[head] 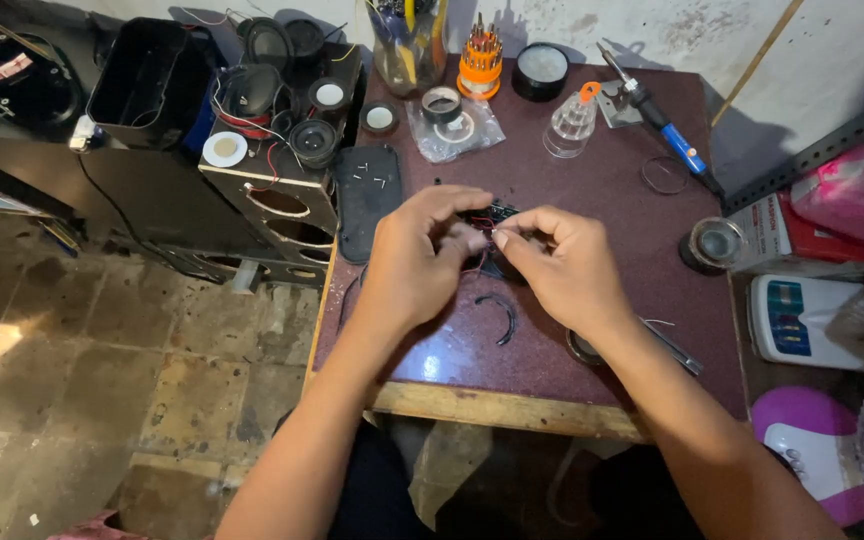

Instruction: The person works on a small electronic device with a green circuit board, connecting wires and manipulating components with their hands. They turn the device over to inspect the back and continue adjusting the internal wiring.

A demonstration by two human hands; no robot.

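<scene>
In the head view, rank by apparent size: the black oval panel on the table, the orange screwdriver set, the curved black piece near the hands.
1. black oval panel
2. orange screwdriver set, though it stands farther from the camera
3. curved black piece

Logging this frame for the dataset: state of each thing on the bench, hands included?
left hand: pinching the small black part
right hand: pinching the same part
small black part: held above the table, mostly hidden
soldering iron: lying flat, untouched
screwdriver set: upright
speaker box: opened, wires out
</scene>
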